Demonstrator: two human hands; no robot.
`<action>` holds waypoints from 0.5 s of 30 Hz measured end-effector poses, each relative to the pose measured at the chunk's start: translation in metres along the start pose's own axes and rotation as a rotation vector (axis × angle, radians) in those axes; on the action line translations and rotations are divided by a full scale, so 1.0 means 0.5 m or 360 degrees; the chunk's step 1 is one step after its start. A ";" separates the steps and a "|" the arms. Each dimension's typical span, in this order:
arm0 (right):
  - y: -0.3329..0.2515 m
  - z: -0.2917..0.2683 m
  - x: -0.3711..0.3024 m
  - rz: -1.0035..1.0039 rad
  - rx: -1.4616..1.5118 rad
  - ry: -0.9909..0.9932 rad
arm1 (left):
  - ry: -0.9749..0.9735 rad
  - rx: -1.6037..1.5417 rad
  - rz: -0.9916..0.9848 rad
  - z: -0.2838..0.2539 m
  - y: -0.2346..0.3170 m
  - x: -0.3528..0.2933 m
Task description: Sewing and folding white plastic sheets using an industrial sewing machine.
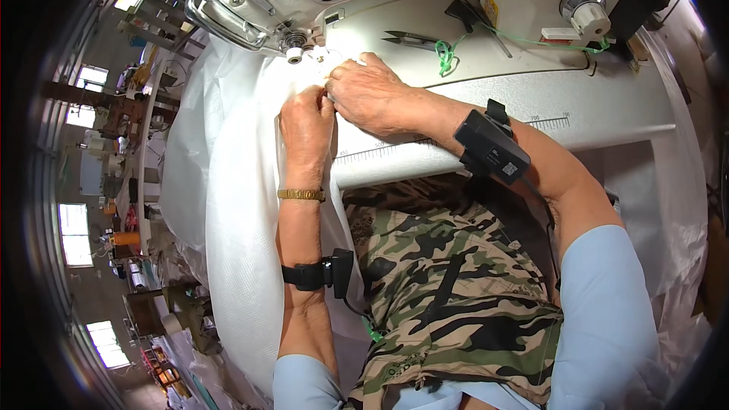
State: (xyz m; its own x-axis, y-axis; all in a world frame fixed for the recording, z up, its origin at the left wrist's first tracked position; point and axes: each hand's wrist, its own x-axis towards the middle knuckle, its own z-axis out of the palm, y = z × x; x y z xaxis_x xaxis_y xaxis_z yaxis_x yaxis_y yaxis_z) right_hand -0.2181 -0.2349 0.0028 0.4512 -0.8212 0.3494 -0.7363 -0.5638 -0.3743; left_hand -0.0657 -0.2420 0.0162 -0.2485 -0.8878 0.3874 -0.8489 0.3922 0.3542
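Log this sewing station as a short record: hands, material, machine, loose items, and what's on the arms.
Left hand: fingers curled at the white material; exact grip unclear
Right hand: fingertips meeting the left hand's, near the presser area
Material: white material, draped down the left side
Machine: white sewing machine with a side knob
Loose items: dark pointed tool, green cord
Arms: gold-toned wristband, two black strapped devices
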 end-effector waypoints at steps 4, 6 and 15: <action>-0.001 -0.006 -0.001 -0.0017 -0.0054 0.0007 | 0.0150 0.0074 0.0125 0.010 -0.008 0.000; -0.002 -0.008 -0.005 -0.0050 -0.0063 0.0019 | 0.0136 0.0090 0.0122 0.000 -0.006 -0.007; -0.018 -0.013 -0.031 -0.0104 -0.0120 -0.0022 | -0.0254 -0.0203 0.0469 -0.201 0.112 -0.249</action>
State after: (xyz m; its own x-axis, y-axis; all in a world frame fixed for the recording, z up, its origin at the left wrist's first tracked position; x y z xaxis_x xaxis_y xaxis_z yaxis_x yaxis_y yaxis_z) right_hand -0.2218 -0.2167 0.0063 0.5061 -0.7842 0.3590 -0.7406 -0.6084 -0.2851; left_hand -0.0353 -0.0852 0.0733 -0.5525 -0.7545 0.3544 -0.6673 0.6551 0.3543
